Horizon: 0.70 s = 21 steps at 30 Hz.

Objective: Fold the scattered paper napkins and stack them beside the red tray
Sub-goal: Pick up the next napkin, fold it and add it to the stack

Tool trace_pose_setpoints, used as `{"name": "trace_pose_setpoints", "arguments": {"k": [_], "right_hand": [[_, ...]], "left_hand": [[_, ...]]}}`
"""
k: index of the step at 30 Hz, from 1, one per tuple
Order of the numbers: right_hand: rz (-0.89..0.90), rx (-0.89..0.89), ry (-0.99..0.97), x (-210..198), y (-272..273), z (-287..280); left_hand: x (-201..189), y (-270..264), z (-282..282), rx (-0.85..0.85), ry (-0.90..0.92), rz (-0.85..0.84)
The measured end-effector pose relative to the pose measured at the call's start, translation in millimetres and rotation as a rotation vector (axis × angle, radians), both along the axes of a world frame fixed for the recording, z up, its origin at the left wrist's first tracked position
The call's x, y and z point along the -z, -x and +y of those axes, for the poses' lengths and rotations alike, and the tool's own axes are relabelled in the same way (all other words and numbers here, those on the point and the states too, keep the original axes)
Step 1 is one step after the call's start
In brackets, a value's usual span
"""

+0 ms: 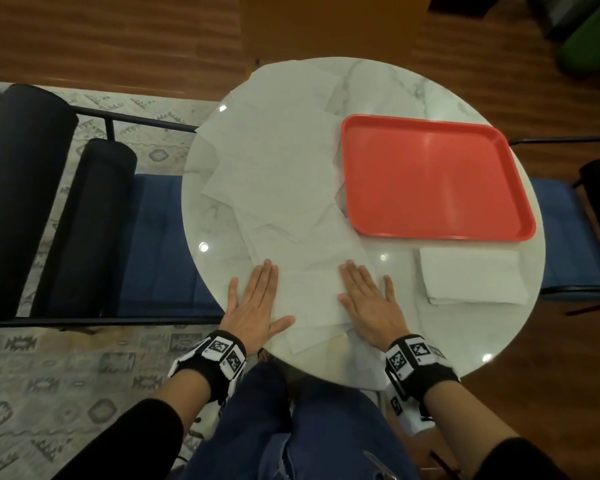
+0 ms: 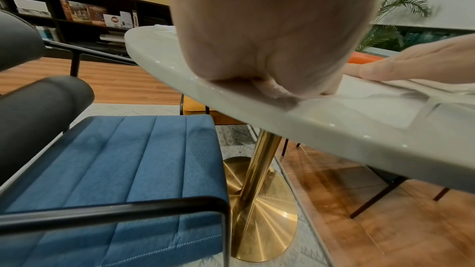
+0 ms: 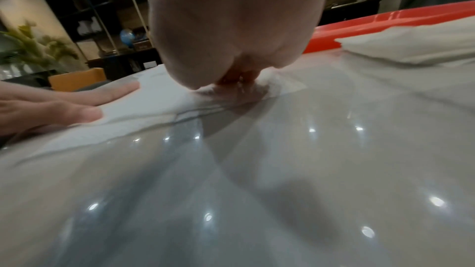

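Several white paper napkins (image 1: 274,174) lie spread and overlapping over the left half of the round marble table (image 1: 447,341). The nearest napkin (image 1: 309,299) lies at the front edge. My left hand (image 1: 257,303) presses flat on its left side, and my right hand (image 1: 369,299) presses flat on its right side, fingers straight. The red tray (image 1: 433,178) sits empty at the right. A small stack of folded napkins (image 1: 473,275) lies just in front of the tray; the right wrist view shows this stack (image 3: 411,46) against the tray's rim (image 3: 359,27).
A blue-seated chair (image 1: 160,244) with black bolsters stands left of the table, and another blue chair (image 1: 568,237) stands at the right. The left wrist view shows the table's gold pedestal (image 2: 259,180) on a patterned rug. My knees sit under the front edge.
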State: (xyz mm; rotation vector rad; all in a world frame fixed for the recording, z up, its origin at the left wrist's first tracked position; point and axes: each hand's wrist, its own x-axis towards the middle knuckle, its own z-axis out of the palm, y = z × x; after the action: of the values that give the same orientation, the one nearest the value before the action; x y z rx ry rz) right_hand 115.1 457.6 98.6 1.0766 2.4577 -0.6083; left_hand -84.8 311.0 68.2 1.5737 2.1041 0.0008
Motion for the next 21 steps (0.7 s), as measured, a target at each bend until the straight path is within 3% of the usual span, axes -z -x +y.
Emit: {"name": "trace_pose_setpoints", "arguments": {"k": [3, 8, 12, 21], "right_hand": [[-0.042, 0.013, -0.108, -6.0, -0.3, 7.0], [0.098, 0.031, -0.342, -11.3, 20.7, 12.2], [0.073, 0.078, -0.267, -17.8, 31.8, 19.9], [0.234, 0.144, -0.199, -22.5, 20.4, 31.5]], "left_hand": [[0.0, 0.0, 0.4, 0.003, 0.003, -0.006], [-0.2, -0.8, 0.6, -0.001, -0.003, -0.022], [-4.5, 0.5, 2.0, 0.02, 0.047, 0.015], [-16.5, -5.2, 5.5, -0.052, 0.041, 0.046]]}}
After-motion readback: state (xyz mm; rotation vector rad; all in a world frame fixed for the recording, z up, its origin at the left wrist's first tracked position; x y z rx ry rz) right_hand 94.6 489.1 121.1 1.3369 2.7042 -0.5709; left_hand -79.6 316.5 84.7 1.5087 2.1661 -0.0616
